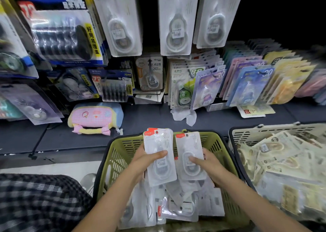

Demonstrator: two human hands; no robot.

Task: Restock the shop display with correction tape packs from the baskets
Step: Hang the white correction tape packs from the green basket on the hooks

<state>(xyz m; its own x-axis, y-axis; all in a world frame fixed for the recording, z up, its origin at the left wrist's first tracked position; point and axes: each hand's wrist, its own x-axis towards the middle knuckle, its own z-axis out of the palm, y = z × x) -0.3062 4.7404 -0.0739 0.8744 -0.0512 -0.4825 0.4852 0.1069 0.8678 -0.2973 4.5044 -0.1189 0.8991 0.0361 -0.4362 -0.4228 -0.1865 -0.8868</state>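
Here, notes by item.

Left hand (148, 158): raised over the green basket (112, 159), thumb curled across the front of a white correction tape pack (159, 156), the other fingers behind it. Firm grip; pack upright, red header at the top.

Right hand (205, 162): thumb lies over the front of a second white pack (190, 155), remaining fingers hidden behind the card. Pack tilted slightly, top leaning left, just beside the first one.

Held packs: 2 in view, 1 per hand; whether more are stacked behind either, cannot tell. Both above the basket's far half.

Green basket: slatted plastic, between the forearms, holding a loose heap of white packs (178, 205) lying flat and overlapping.

White basket (247, 134): to the right, touching or just beside the green one, filled with cream-coloured packs (275, 161).

Display, upper row: 3 hanging white packs (175, 20) of the same kind as those held.

Display, lower rows: assorted tape packs, blue ones at left, pastel ones (250, 85) leaning at right.

Shelf (150, 115): dark surface; a pink and blue pouch (96, 117) lies on it at left.

Lower left: checked fabric (38, 201), blurred.
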